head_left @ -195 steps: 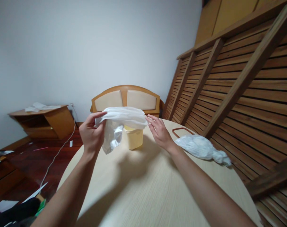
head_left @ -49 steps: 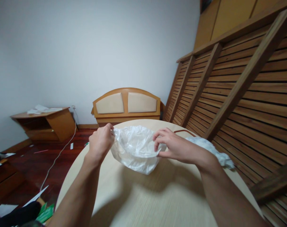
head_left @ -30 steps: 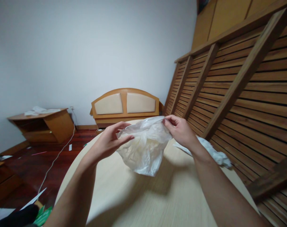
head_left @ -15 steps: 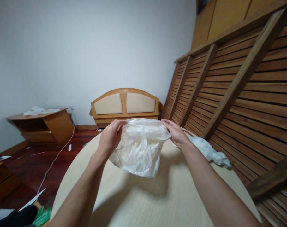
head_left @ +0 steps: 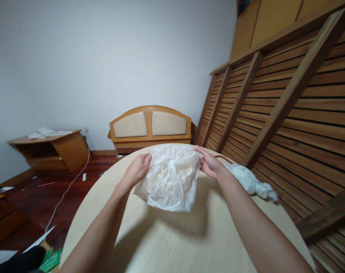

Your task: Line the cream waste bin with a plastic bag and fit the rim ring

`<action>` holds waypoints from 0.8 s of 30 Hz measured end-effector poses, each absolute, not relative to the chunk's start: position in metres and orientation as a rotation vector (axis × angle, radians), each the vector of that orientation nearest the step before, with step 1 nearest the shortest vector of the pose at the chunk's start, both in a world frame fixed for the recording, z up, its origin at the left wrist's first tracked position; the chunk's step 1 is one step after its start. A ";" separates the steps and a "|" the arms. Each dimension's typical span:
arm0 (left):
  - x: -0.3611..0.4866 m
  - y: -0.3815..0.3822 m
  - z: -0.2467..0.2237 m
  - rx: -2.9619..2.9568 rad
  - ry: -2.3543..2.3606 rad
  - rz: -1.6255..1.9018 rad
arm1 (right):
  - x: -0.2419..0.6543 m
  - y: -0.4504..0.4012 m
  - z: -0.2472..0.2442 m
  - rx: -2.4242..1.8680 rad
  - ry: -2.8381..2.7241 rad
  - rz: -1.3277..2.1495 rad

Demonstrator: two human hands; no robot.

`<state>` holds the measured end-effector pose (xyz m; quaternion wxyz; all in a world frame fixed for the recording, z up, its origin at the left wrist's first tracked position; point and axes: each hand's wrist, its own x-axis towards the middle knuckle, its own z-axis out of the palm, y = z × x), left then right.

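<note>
A crumpled, see-through white plastic bag hangs between my two hands over a pale round table. My left hand pinches the bag's upper left edge, fingers curled. At its upper right edge, my right hand grips the plastic between thumb and fingers. The lower part of the bag droops toward the table and casts a shadow there. To the right of my right forearm lies a bunched white plastic bundle, partly hidden by the arm.
A large slatted wooden frame leans along the right side. Beyond the table stands a headboard against the wall. On the left are a low wooden cabinet with papers on top, and a white cable across the dark floor.
The bag's top edge has dropped slightly and its front has spread toward me, showing more of its crumpled face. My left hand has turned and shifted a little; my right hand stays nearly in place.
</note>
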<state>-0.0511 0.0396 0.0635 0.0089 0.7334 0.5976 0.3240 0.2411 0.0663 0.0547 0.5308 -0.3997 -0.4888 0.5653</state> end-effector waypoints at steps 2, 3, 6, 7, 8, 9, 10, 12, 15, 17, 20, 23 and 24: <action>-0.051 0.040 0.064 2.262 1.905 1.047 | 0.244 0.060 0.061 -1.044 -1.221 1.333; -0.050 0.038 0.065 2.246 1.935 1.077 | 0.246 0.056 0.065 -1.093 -1.248 1.309; -0.046 0.023 0.077 2.232 2.021 1.216 | 0.255 0.047 0.076 -1.236 -1.347 1.224; -0.043 0.014 0.083 2.251 2.023 1.258 | 0.258 0.045 0.079 -1.280 -1.381 1.192; -0.039 0.005 0.090 2.278 2.000 1.257 | 0.260 0.044 0.081 -1.321 -1.412 1.157; -0.035 -0.006 0.097 2.316 1.950 1.209 | 0.262 0.043 0.083 -1.357 -1.439 1.119; -0.030 -0.016 0.104 2.367 1.871 1.125 | 0.263 0.042 0.084 -1.388 -1.460 1.081; -0.021 -0.035 0.115 2.448 1.754 0.924 | 0.262 0.043 0.083 -1.427 -1.492 1.011; -0.011 -0.051 0.121 2.501 1.688 0.710 | 0.255 0.046 0.078 -1.444 -1.540 0.960; -0.010 -0.052 0.117 2.529 1.652 0.592 | 0.251 0.048 0.075 -1.443 -1.593 0.959; -0.013 -0.047 0.111 2.599 1.601 0.511 | 0.255 0.048 0.073 -1.442 -1.675 0.947; -0.017 -0.044 0.109 2.635 1.572 0.465 | 0.269 0.043 0.077 -1.496 -1.768 0.821; -0.018 -0.044 0.110 2.629 1.569 0.451 | 0.274 0.040 0.080 -1.537 -1.827 0.753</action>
